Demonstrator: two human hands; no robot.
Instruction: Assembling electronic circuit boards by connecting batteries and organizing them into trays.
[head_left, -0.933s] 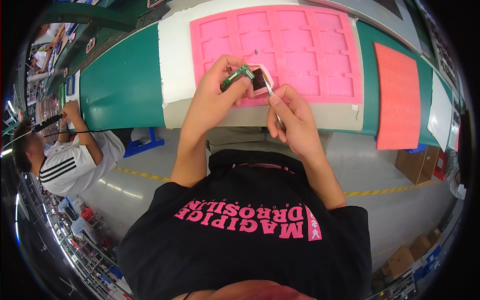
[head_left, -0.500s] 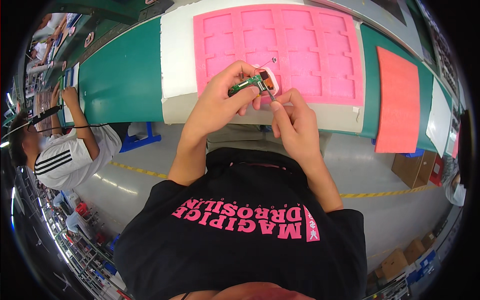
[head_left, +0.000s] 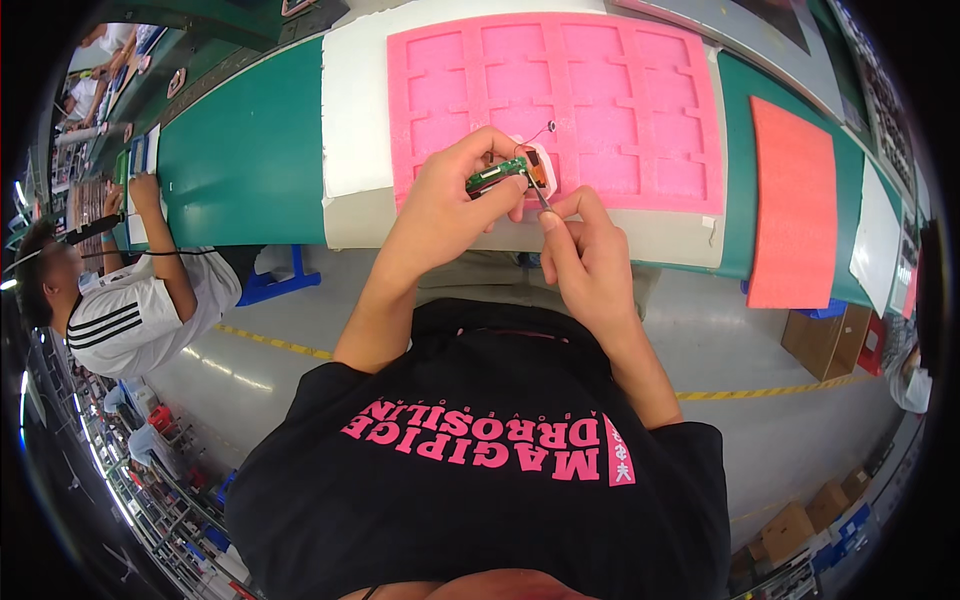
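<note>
My left hand point(head_left: 455, 195) grips a small green circuit board point(head_left: 495, 176) with a white and orange part at its right end, held above the near edge of a pink foam tray point(head_left: 620, 110). My right hand point(head_left: 590, 245) pinches thin metal tweezers point(head_left: 540, 196), and their tip touches the board's right end. A thin wire with a small end piece curls up from the board over the tray.
The pink foam tray of several recessed pockets lies on a white sheet point(head_left: 350, 120) over a green bench point(head_left: 240, 160). An orange-red foam sheet point(head_left: 795, 210) lies to the right. Another person in a white striped shirt point(head_left: 130, 315) works at the left. Cardboard boxes point(head_left: 825, 345) stand on the floor.
Both hands have shifted slightly toward me with the board, and the tweezers in my right hand have come up against the board's right end.
</note>
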